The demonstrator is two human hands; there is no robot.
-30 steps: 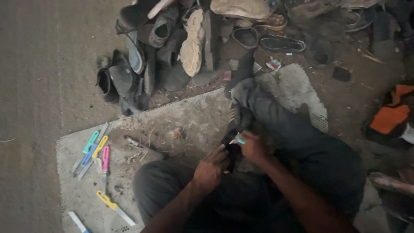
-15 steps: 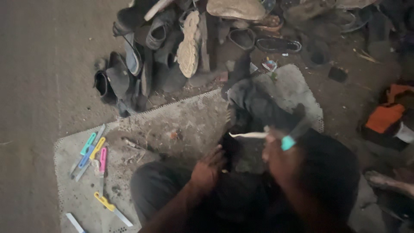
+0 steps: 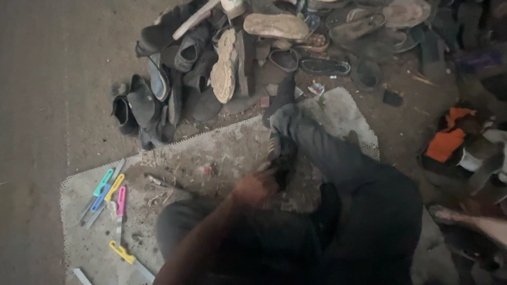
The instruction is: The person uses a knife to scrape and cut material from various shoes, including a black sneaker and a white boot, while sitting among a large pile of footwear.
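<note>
Sitting on the pale mat [image 3: 211, 148] with my dark-trousered legs folded across it, I face a big heap of worn shoes and soles [image 3: 232, 58] at twelve o'clock. My left hand [image 3: 256, 186], blurred, rests on a dark shoe [image 3: 281, 158] by my knee at the centre; I cannot tell whether it grips it. My right hand is out of sight. Small coloured-handled knives [image 3: 108, 192] lie at nine o'clock, well apart from my hand.
</note>
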